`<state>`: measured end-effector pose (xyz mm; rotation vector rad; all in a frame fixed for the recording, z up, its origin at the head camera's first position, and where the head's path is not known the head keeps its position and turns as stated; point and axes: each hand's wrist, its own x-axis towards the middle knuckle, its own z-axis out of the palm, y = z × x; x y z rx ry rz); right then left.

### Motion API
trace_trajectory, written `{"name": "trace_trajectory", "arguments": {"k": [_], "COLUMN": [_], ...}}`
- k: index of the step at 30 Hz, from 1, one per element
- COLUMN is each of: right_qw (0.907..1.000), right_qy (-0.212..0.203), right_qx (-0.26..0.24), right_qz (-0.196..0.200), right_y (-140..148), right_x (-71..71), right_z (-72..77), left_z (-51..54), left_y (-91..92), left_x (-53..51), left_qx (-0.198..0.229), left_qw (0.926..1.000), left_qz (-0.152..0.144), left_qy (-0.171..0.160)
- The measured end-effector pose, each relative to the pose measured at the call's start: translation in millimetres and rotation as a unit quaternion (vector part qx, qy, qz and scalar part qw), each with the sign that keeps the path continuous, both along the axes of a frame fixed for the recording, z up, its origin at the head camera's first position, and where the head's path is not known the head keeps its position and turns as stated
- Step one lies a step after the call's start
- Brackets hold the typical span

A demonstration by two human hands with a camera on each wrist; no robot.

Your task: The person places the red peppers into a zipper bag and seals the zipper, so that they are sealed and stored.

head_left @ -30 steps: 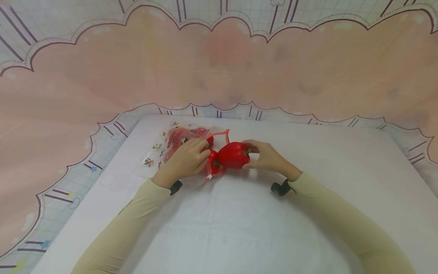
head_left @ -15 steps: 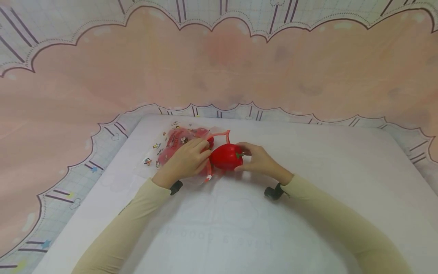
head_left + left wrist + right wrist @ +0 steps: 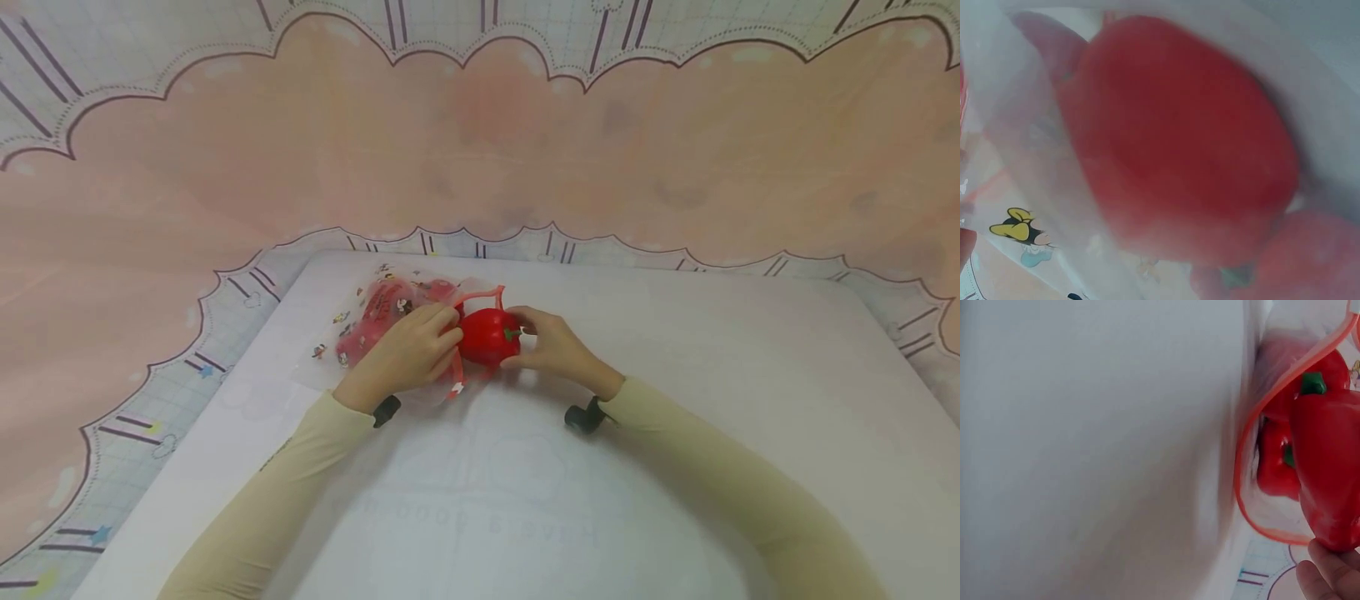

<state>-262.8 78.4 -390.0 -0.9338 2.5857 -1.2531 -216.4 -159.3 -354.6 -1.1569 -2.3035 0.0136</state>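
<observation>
A clear zip bag [image 3: 315,371] with cartoon prints and an orange-red edge lies on its side, its mouth facing right. My left hand [image 3: 405,354] grips the bag's upper edge with curled fingers. At the mouth, a red bell pepper [image 3: 480,337] with a green stem is in my right hand [image 3: 558,350], thumb and fingers around its stem end. The right wrist view shows this pepper partly inside the orange rim [image 3: 1239,469], in front of other red peppers [image 3: 1275,469]. Through the cloudy plastic, the left wrist view shows a large red pepper [image 3: 1179,144].
The bag rests on a white-covered table [image 3: 675,333]. Behind it hangs a peach cloth [image 3: 480,150] with scalloped, striped borders. A small black wrist camera [image 3: 583,418] sits under the right wrist.
My right hand has moved left, carrying the pepper further into the bag's mouth. The peppers within have shifted left. My left hand stays in place.
</observation>
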Motion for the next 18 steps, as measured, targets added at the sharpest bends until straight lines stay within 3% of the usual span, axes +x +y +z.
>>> {"name": "trace_trajectory", "arguments": {"k": [18], "right_qw": [0.9999], "right_qy": [0.004], "right_qx": [0.011], "right_qz": [-0.007], "right_y": [-18.5], "right_x": [2.2], "right_z": [-0.7], "left_z": [2.3], "left_y": [1.4], "left_x": [1.7], "left_qx": [-0.007], "left_qw": [1.0], "left_qz": [-0.003], "left_qy": [0.001]}}
